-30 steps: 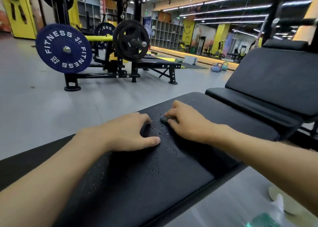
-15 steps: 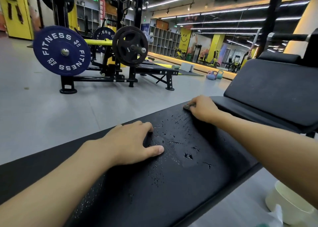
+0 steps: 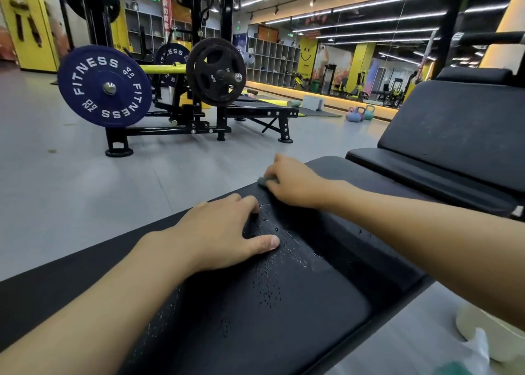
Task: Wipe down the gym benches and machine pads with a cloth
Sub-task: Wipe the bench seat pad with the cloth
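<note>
A black padded gym bench seat (image 3: 255,318) runs across the lower part of the view, with water droplets beading in its middle. My left hand (image 3: 218,232) rests on the pad, fingers curled over its far edge and thumb flat on top. My right hand (image 3: 295,184) presses a small grey-green cloth (image 3: 263,180) against the pad's far edge; only a corner of the cloth shows under the fingers. The angled black backrest pad (image 3: 454,130) rises to the right.
A weight machine with a blue FITNESS plate (image 3: 104,86) and a black plate (image 3: 216,72) stands on the grey floor to the far left. Small kettlebells (image 3: 360,113) sit by the mirrored wall. A pale bucket (image 3: 480,332) stands on the floor at lower right.
My right hand with the cloth slid out toward the backrest end, then came back left along the pad's far edge. My left hand stayed in place.
</note>
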